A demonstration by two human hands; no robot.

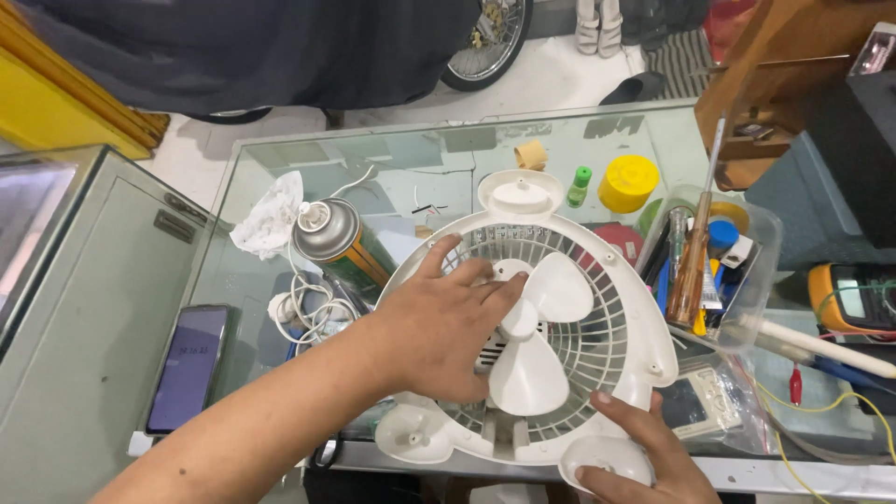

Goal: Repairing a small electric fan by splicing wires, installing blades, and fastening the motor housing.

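A white plastic fan (597, 345) lies flat on a glass table (392, 149), its grille and three white blades (537, 327) facing up. My left hand (439, 327) reaches in from the lower left and rests over the blades and hub, fingers spread on the grille. My right hand (644, 448) grips the fan's lower right rim and a rounded foot at the near edge.
A spray can (341, 245) lies left of the fan beside a crumpled cloth (271, 217) and a coiled white cable (303, 303). A phone (187, 369) sits at the left. A clear tub (742, 280) of screwdrivers, a yellow cap (628, 182) and a meter (854, 299) stand right.
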